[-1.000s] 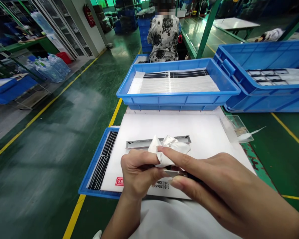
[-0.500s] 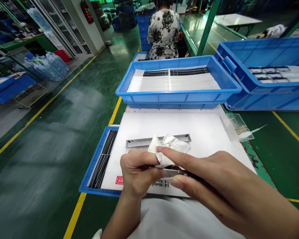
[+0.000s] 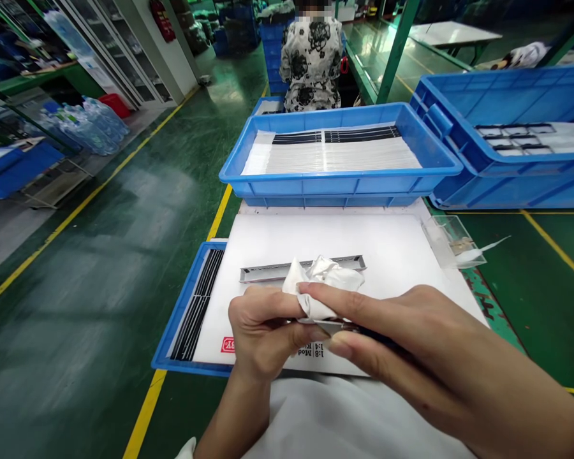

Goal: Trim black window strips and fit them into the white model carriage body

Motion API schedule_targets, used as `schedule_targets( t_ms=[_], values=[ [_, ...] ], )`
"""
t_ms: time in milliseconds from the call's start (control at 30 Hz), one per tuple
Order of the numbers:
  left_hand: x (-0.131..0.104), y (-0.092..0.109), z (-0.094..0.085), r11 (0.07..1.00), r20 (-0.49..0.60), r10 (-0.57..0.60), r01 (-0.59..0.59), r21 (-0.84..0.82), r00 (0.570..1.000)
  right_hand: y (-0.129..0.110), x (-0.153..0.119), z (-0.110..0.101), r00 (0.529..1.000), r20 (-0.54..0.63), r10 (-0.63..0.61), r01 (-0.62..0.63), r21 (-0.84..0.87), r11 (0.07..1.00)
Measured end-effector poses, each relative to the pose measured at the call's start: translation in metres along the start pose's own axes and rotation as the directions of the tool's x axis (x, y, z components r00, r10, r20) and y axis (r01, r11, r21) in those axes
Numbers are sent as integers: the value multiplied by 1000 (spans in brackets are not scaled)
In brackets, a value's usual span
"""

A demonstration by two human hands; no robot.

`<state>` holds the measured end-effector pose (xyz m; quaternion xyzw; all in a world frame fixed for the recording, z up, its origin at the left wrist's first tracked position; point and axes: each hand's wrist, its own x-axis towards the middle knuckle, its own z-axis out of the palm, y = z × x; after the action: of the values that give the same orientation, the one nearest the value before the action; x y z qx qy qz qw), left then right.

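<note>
Pinching white cloth (image 3: 332,274) and grey part (image 3: 332,327) between fingers of left hand (image 3: 258,328) and right hand (image 3: 406,344), lower centre of frame, apparently wiping, next likely calling for steady grip.

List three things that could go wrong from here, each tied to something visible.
The left hand and right hand pinch a thin piece partly hidden by the white cloth, so it might slip or get scratched unnoticed.
The grey strip lies on the white board just beyond the hands; a dropped piece could strike it.
The clear box sits at the board's right edge, so an arm may knock it.
</note>
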<state>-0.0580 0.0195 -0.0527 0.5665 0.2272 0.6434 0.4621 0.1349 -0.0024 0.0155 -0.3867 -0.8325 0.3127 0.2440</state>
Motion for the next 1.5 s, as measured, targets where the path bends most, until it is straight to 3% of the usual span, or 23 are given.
schedule_targets(
  t_ms=[333, 833, 1500],
  values=[
    [2, -1, -2, 998, 55, 47, -50, 47, 997, 1, -1, -5, 1000, 0, -30, 30, -29, 999],
    [3, 3, 2, 998, 59, 22, -25, 61, 998, 4, -8, -5, 998, -49, -27, 25, -42, 999],
    [0, 4, 1, 1000, 59, -2, 0, 31, 998, 1, -6, -7, 999, 2, -37, 37, -20, 999]
  ],
)
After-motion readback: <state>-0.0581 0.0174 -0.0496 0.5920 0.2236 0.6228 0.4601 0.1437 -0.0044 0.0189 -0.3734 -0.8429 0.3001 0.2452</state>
